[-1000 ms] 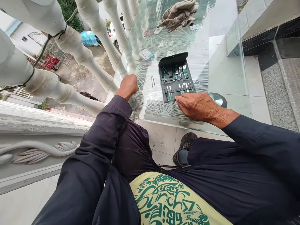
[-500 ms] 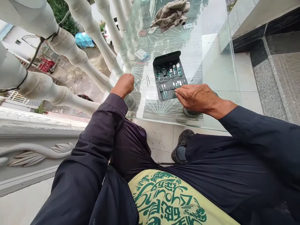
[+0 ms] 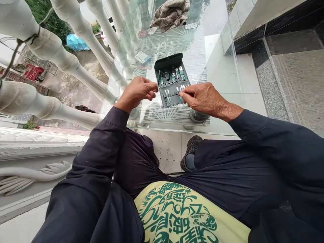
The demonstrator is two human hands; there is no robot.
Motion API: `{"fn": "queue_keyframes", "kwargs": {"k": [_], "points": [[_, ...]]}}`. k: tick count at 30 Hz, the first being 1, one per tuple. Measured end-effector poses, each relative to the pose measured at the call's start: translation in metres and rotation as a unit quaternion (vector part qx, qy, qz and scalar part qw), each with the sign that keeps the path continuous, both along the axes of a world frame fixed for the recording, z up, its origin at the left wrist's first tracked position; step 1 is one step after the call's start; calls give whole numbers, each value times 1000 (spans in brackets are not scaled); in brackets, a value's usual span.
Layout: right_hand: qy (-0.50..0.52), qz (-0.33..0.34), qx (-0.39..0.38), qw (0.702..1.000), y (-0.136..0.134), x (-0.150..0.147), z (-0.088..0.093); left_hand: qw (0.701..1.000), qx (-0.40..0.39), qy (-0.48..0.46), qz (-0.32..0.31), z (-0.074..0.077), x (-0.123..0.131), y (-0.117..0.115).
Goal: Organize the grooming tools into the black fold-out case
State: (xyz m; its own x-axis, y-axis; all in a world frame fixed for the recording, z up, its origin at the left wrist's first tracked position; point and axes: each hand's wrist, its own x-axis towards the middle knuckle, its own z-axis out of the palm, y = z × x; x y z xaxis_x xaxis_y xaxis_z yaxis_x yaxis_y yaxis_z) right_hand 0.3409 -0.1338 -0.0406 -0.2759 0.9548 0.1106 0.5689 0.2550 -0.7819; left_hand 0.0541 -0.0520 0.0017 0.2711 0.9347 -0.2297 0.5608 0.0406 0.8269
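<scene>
An open black manicure case [image 3: 167, 62] lies on the glass table [image 3: 202, 50], with scissors and several small green-handled tools in it. My right hand [image 3: 202, 99] hovers at the case's near right corner, fingers pinched together at the tools; what they grip is too small to make out. My left hand [image 3: 138, 92] is raised just left of the case, fingers curled in a pinch, and anything between them is hidden.
White stone balusters [image 3: 76, 67] line the table's left edge. A crumpled cloth [image 3: 170, 13] lies at the far end, a small box [image 3: 141, 57] and cards near the balusters. My legs and a shoe [image 3: 191, 150] are under the near edge. Tiled floor runs to the right.
My left hand lifted off the table's left edge and moved right toward the case. My right hand stayed at the case's near edge and pinched its fingers. The camera shifted.
</scene>
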Motion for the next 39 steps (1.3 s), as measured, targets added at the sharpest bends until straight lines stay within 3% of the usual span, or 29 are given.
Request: {"fn": "queue_keyframes", "kwargs": {"k": [5, 9, 14, 18, 25, 32, 39], "points": [[146, -19, -184, 972, -8, -23, 5, 992, -62, -113, -14, 0, 37, -23], [229, -17, -242, 943, -9, -31, 8, 977, -118, -178, 6, -6, 50, -36], [276, -34, -255, 926, -10, -31, 4, 963, -158, -218, 17, -13, 59, -44], [270, -44, -241, 931, -15, -30, -1, 958, -176, -227, 28, -17, 61, -50], [288, -31, -259, 921, -20, -22, -1, 951, -201, -232, 24, -6, 61, -61], [268, -34, -275, 922, -24, -17, 5, 955, -176, -234, 48, -2, 60, -62], [211, -77, -242, 944, -23, -14, 10, 977, -127, -170, 22, -3, 58, -51]]}}
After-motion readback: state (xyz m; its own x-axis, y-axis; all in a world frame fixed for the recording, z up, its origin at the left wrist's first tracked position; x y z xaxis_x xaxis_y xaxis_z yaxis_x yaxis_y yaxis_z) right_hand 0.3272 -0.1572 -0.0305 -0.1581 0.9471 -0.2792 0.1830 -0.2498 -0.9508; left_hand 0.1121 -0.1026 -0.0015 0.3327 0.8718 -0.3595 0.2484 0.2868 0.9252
